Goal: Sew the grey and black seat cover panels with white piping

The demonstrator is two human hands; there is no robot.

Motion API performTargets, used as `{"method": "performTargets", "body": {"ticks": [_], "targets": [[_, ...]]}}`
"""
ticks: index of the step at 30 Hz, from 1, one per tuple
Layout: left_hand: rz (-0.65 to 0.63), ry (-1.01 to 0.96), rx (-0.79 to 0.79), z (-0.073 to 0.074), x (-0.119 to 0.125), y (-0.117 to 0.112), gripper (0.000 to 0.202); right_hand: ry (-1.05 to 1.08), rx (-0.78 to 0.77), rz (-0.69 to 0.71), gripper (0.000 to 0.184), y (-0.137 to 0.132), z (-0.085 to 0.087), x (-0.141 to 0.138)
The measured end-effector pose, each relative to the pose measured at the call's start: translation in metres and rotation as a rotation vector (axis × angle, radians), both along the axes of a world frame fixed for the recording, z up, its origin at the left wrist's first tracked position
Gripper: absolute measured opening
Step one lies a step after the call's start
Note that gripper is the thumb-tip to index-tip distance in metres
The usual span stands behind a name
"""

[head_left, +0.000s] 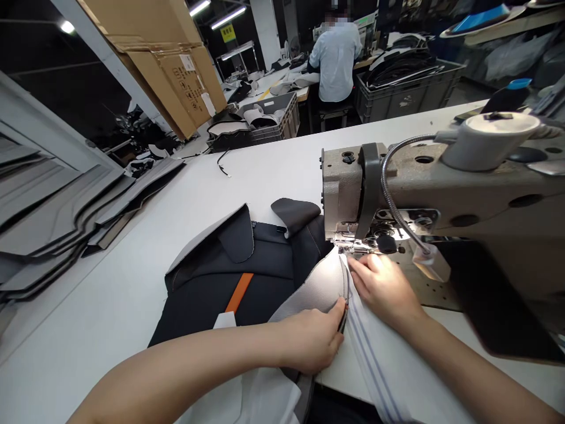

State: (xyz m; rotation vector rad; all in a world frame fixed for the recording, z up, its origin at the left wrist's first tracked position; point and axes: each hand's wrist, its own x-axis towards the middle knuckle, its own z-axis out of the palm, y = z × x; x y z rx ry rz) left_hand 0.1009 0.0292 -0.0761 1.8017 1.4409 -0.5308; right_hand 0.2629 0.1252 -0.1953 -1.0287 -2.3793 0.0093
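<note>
A black fabric cover (265, 259) with an orange stripe (239, 291) lies on the white table, its grey backing (315, 287) folded up toward the sewing machine (379, 194). My left hand (315, 338) pinches the edge of this cover, thumb on the grey backing and fingers beneath. Along that edge runs a white strip with blue lines (368, 347), trailing down toward me. Close to the needle area, my right hand (384, 285) has its fingertips pressed together on the strip's upper end. The lit presser foot (342, 244) sits just beyond the fingertips; the needle itself is too small to make out.
Stacked grey panels (66, 200) lie at the left. A cardboard box (176, 82) and a grey crate (282, 121) stand beyond the table (273, 165). A person (338, 59) sits further back, beside another crate (406, 97). The machine's lamp (430, 262) hangs right of my right hand.
</note>
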Motion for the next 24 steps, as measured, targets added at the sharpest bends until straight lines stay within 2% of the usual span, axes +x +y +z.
{"method": "performTargets", "body": {"ticks": [3,7,10,13,16,19,22,24], "targets": [[0.02,-0.026,-0.006,-0.002,0.0,0.004,0.066,0.063,-0.049,0.068,0.034,-0.006,-0.004,-0.007],[0.109,-0.157,0.048,-0.011,-0.008,0.013,0.063,0.186,-0.098,0.137,0.032,-0.011,-0.005,-0.012],[0.169,-0.274,0.103,-0.019,-0.014,0.021,0.062,0.221,-0.123,0.144,0.034,-0.008,-0.007,-0.012],[0.212,-0.342,0.135,-0.023,-0.017,0.029,0.058,0.216,-0.106,0.093,0.034,-0.002,-0.009,-0.008],[0.226,-0.342,0.159,-0.023,-0.015,0.037,0.058,0.156,-0.043,0.008,0.031,0.005,-0.009,-0.002],[0.166,-0.28,0.129,-0.02,-0.011,0.043,0.065,0.066,-0.019,-0.005,0.03,0.006,-0.008,-0.002],[0.103,-0.188,0.099,-0.018,-0.006,0.048,0.073,0.102,-0.081,0.029,0.031,0.001,-0.005,-0.007],[0.103,-0.164,0.116,-0.018,-0.003,0.05,0.075,0.185,-0.152,0.047,0.031,-0.003,-0.003,-0.01]]}}
